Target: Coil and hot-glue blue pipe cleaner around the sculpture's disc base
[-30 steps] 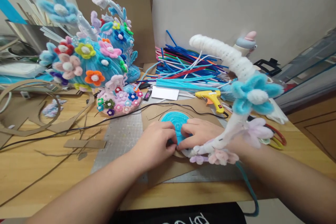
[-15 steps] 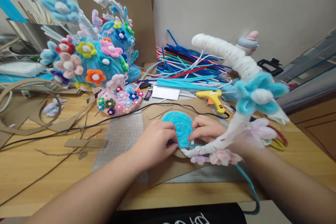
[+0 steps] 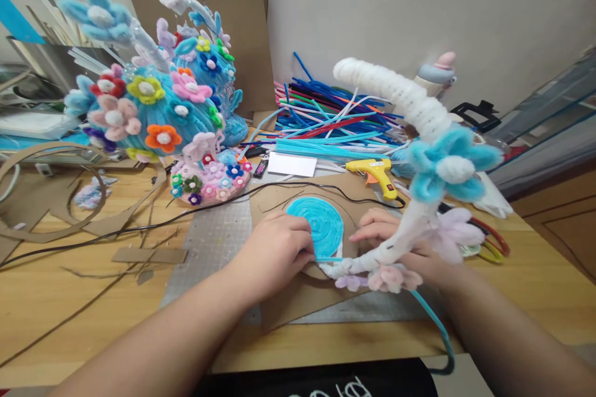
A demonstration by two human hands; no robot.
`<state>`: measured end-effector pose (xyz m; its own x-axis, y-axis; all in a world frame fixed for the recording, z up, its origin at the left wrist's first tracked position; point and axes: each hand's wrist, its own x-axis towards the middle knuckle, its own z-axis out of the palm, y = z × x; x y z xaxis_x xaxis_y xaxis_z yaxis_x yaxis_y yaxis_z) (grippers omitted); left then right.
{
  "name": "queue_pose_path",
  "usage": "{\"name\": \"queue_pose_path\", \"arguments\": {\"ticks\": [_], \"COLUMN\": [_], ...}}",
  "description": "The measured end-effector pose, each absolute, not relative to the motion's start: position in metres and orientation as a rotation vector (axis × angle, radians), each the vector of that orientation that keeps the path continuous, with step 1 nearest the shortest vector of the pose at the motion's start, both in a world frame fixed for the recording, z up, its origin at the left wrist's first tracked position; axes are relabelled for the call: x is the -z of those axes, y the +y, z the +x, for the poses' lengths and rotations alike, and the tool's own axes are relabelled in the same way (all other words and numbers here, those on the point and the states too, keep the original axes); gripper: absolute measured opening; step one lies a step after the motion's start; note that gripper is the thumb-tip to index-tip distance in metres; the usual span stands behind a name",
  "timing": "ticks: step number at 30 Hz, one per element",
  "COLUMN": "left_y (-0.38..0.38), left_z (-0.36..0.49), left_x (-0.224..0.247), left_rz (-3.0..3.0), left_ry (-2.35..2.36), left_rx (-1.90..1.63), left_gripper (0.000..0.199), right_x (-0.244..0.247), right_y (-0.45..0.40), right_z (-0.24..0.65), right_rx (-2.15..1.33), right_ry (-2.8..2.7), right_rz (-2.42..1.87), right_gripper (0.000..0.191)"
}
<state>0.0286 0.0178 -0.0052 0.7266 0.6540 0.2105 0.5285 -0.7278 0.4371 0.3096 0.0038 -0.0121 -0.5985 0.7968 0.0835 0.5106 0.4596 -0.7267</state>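
Note:
A blue disc (image 3: 321, 223), coiled from fuzzy pipe cleaner, lies on cardboard with a curved white stem joined at its lower edge. My left hand (image 3: 282, 245) rests over the disc's lower left, its fingertips pinching a blue pipe cleaner (image 3: 329, 259) at the near edge. That strand runs right, behind the stem. My right hand (image 3: 379, 229) is apart from the disc on its right side, fingers bent but spread, partly hidden by the stem. The white stem (image 3: 395, 88) arches up in front, bearing a blue flower (image 3: 454, 167) and pink and lilac ones.
A yellow glue gun (image 3: 375, 172) lies behind the disc, its black cord (image 3: 209, 200) crossing the table. Pipe cleaners (image 3: 335, 118) are heaped by the wall. Flower-covered blue pieces (image 3: 158, 105) stand at left, near cardboard rings (image 3: 93, 223). A cutting mat (image 3: 195, 254) lies beneath the cardboard (image 3: 298, 304).
My right hand has drawn back to the right from the disc's edge, uncovering more of it. My left hand keeps its pinch near the lower edge.

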Motion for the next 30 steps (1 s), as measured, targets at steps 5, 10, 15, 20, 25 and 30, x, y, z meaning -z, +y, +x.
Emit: {"name": "queue_pose_path", "arguments": {"ticks": [5,10,15,20,25,30], "left_y": [0.015,0.01,0.009,0.01,0.01,0.009], "left_z": [0.032,0.037,0.04,0.04,0.039,0.04], "left_x": [0.003,0.005,0.003,0.004,0.005,0.004], "left_rz": [2.64,2.652,2.605,2.565,2.562,2.566], "left_ry": [0.954,1.036,1.1,1.106,1.101,1.109], "left_rx": [-0.49,-0.485,-0.476,-0.482,-0.504,-0.503], "left_gripper": [0.013,0.011,0.01,0.01,0.01,0.01], "right_x": [0.016,0.015,0.013,0.005,0.001,-0.001], "right_y": [0.008,0.006,0.001,0.0,0.011,0.017], "right_z": [0.312,0.308,0.302,0.296,0.293,0.29], "right_rx": [-0.937,-0.952,-1.015,-1.07,-1.152,-1.148], "right_ry": [-2.274,-2.229,-2.175,-2.267,-2.517,-2.566], "right_rz": [-1.11,-1.113,-1.026,-0.981,-0.963,-0.949], "right_gripper": [0.033,0.036,0.04,0.042,0.039,0.044]}}
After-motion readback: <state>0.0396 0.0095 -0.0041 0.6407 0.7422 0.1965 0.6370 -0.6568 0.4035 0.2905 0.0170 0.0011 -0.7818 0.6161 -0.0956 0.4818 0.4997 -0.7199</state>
